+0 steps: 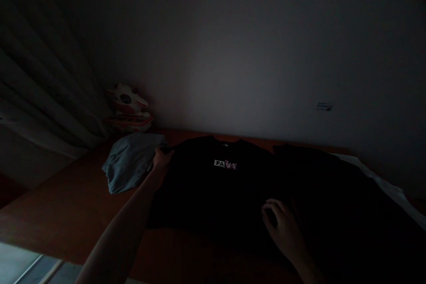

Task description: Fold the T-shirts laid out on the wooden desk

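A black T-shirt (199, 186) lies spread out, its neck toward the wall, with a small "PAWS" print on the chest. My left hand (162, 162) is at the sleeve on the shirt's left side, its fingers closed on the edge of the cloth. Over the lower right part of the shirt is my right hand (279, 219), thumb and fingers curled together into a ring. Whether dark cloth is between those fingertips is too dim to tell. Just left of my left hand sits a crumpled grey-blue cloth (131, 164).
More dark clothing (333, 195) covers the right side, with a white cloth (369, 171) showing behind it. A cow-shaped toy (128, 104) stands at the back left corner of the reddish-brown surface (66, 204). Curtains (40, 80) hang at left; a wall closes off the back.
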### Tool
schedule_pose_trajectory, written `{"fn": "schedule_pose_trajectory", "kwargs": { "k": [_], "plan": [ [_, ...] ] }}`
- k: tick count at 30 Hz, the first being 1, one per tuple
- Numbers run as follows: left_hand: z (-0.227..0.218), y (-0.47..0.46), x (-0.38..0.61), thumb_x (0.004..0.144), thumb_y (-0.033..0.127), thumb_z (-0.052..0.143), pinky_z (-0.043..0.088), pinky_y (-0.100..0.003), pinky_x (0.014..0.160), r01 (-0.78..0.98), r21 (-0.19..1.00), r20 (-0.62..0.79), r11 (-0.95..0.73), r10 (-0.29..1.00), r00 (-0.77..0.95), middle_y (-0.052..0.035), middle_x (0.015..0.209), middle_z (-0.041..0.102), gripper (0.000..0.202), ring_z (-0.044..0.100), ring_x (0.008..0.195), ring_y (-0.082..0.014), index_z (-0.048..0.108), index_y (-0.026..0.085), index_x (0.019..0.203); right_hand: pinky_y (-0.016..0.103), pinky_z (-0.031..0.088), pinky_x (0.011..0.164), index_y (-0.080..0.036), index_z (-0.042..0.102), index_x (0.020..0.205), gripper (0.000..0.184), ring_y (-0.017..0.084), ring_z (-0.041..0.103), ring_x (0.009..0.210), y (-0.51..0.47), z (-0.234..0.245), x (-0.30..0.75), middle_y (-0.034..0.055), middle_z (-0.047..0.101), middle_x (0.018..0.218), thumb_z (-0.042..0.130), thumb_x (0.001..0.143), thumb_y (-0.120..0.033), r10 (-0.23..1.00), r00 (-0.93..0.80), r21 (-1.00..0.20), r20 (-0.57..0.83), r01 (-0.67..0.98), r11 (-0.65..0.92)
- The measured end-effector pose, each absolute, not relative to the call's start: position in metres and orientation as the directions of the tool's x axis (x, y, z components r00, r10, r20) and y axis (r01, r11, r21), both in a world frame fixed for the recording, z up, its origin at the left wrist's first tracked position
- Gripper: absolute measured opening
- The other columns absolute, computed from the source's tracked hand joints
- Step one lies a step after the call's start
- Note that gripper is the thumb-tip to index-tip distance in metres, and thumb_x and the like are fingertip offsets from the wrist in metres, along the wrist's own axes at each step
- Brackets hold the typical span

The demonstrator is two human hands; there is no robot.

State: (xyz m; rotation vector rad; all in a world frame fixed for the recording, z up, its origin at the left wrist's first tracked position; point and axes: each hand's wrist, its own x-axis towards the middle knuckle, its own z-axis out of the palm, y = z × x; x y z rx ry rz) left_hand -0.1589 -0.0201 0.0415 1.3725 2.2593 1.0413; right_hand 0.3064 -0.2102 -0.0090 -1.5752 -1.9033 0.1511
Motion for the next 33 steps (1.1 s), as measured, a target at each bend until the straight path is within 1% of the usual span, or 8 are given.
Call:
{"fn": "schedule_pose_trajectory", "kwargs": {
  "k": [6, 9, 12, 15, 18, 26, 29, 33],
  "plan": [
    [0.06, -0.021, -0.129, 0.086, 0.018, 0.056, 0.047, -0.034, 0.107, 0.707, 0.706, 0.321, 0.045, 0.869, -0.376, -0.0119, 0.138, 0.062, 0.059, 0.061, 0.125, -0.0235, 0.043, 0.017, 0.144, 0.05, 0.052, 0.095, -0.027, 0.067, 0.09, 0.019, 0.028, 0.069, 0.101, -0.209, -0.007, 0.306, 0.0083, 0.07, 0.109, 0.053, 0.092, -0.039, 0.921, -0.042, -0.503, 0.386, 0.828, 0.248],
    [0.063, -0.042, -0.107, 0.083, 0.012, 0.055, 0.04, -0.039, 0.115, 0.801, 0.474, 0.448, -0.366, 0.883, 0.138, -0.0074, 0.143, 0.06, 0.065, 0.056, 0.131, -0.0242, 0.046, 0.023, 0.147, 0.048, 0.052, 0.096, -0.027, 0.067, 0.089, 0.017, 0.028, 0.069, 0.102, -0.21, -0.006, 0.306, 0.0078, 0.07, 0.108, 0.054, 0.093, -0.038, 0.92, -0.047, -0.496, 0.389, 0.831, 0.252],
    [0.05, -0.068, -0.091, 0.079, 0.007, 0.056, 0.034, -0.045, 0.119, 0.749, 0.238, 0.378, -0.618, 0.77, 0.514, -0.0076, 0.149, 0.056, 0.074, 0.047, 0.139, -0.0273, 0.045, 0.025, 0.149, 0.046, 0.052, 0.095, -0.027, 0.067, 0.089, 0.017, 0.027, 0.069, 0.103, -0.21, -0.006, 0.306, 0.0077, 0.07, 0.109, 0.054, 0.093, -0.038, 0.92, -0.052, -0.485, 0.389, 0.837, 0.252],
    [0.031, -0.082, -0.089, 0.075, 0.011, 0.063, 0.037, -0.051, 0.116, 0.838, 0.213, 0.342, -0.502, 0.842, 0.417, -0.0137, 0.151, 0.052, 0.076, 0.046, 0.139, -0.0338, 0.046, 0.019, 0.148, 0.047, 0.05, 0.098, -0.027, 0.067, 0.089, 0.019, 0.027, 0.069, 0.103, -0.211, -0.007, 0.307, 0.0081, 0.071, 0.109, 0.053, 0.093, -0.04, 0.924, -0.043, -0.489, 0.38, 0.839, 0.24],
    [0.019, -0.082, -0.098, 0.071, 0.009, 0.063, 0.044, -0.052, 0.109, 0.898, 0.236, 0.271, -0.372, 0.912, 0.307, -0.0141, 0.138, 0.063, 0.064, 0.058, 0.126, -0.0345, 0.059, 0.018, 0.134, 0.049, 0.047, 0.101, -0.027, 0.068, 0.087, 0.022, 0.027, 0.069, 0.102, -0.208, -0.009, 0.309, 0.0085, 0.071, 0.107, 0.052, 0.092, -0.043, 0.928, -0.031, -0.5, 0.372, 0.835, 0.229],
    [0.022, -0.08, -0.109, 0.079, 0.008, 0.059, 0.05, -0.043, 0.101, 0.846, 0.282, 0.422, -0.451, 0.851, 0.313, -0.0078, 0.124, 0.07, 0.046, 0.063, 0.113, -0.0273, 0.065, 0.022, 0.122, 0.036, 0.053, 0.083, -0.024, 0.067, 0.092, 0.031, 0.024, 0.071, 0.087, -0.145, 0.022, 0.263, 0.0088, 0.074, 0.094, 0.05, 0.089, -0.05, 0.976, 0.016, -0.627, 0.216, 0.768, 0.126],
    [0.023, -0.082, -0.112, 0.078, 0.011, 0.063, 0.052, -0.041, 0.097, 0.829, 0.253, 0.399, -0.499, 0.835, 0.38, -0.0073, 0.118, 0.071, 0.038, 0.064, 0.108, -0.0269, 0.068, 0.023, 0.114, 0.029, 0.052, 0.08, -0.022, 0.068, 0.097, 0.029, 0.02, 0.072, 0.087, -0.107, 0.033, 0.217, 0.0075, 0.076, 0.097, 0.053, 0.091, -0.046, 1.0, 0.002, -0.626, 0.015, 0.78, 0.008],
    [0.023, -0.084, -0.116, 0.076, 0.01, 0.064, 0.053, -0.038, 0.092, 0.792, 0.243, 0.352, -0.559, 0.812, 0.465, -0.0066, 0.111, 0.071, 0.036, 0.064, 0.104, -0.0252, 0.068, 0.022, 0.109, 0.031, 0.052, 0.078, -0.018, 0.072, 0.098, 0.035, 0.024, 0.074, 0.09, -0.066, 0.029, 0.165, 0.0108, 0.077, 0.095, 0.057, 0.092, -0.05, 0.998, 0.055, -0.588, -0.042, 0.806, -0.07]
  ]
}}
